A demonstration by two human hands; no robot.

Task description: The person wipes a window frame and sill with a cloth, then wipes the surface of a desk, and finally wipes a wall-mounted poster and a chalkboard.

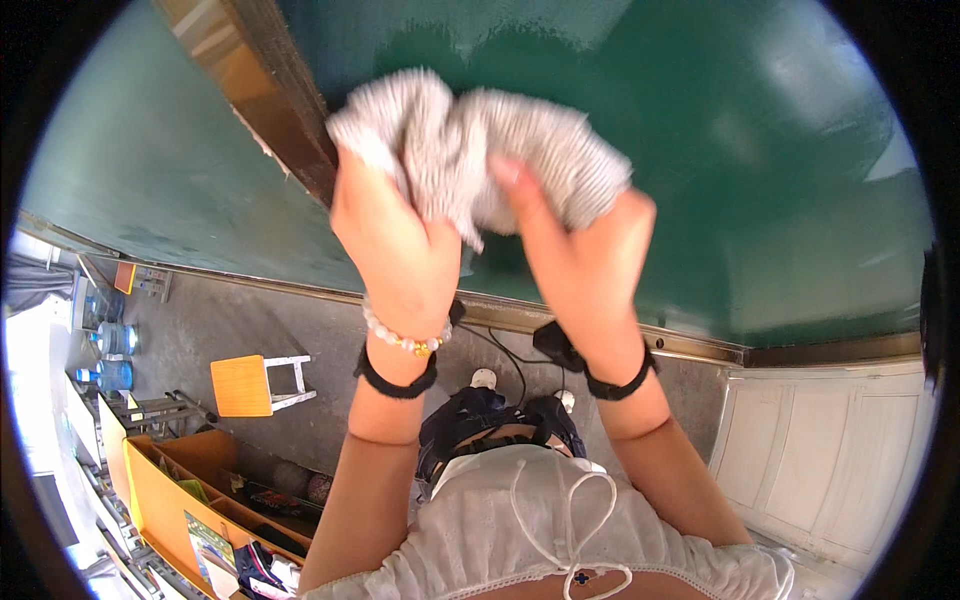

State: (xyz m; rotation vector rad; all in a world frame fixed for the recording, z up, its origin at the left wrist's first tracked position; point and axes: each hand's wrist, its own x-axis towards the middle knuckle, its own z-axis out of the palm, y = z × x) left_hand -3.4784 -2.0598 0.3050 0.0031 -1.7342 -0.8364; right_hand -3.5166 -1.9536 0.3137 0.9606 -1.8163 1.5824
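Note:
A crumpled, ribbed whitish-grey cloth (450, 150) is bunched between my two hands in front of a green chalkboard (720, 195). My left hand (397, 240) grips its left part, fingers hidden in the folds, close to the board's brown vertical frame edge (300, 112). On the cloth's right end is my right hand (585, 240), its thumb laid over the fabric and its fingers out of sight behind. Both hands and cloth look blurred. Darker, wet-looking patches show on the board above the cloth, with paler areas beyond them.
Along the board's bottom runs a metal ledge (517, 311); black cables (510, 352) hang below it. A stool with an orange seat (241, 386) stands on the grey floor. An open wooden cabinet (172, 510) is at lower left, near several water jugs (116, 339). White panelling (817, 442) lies right.

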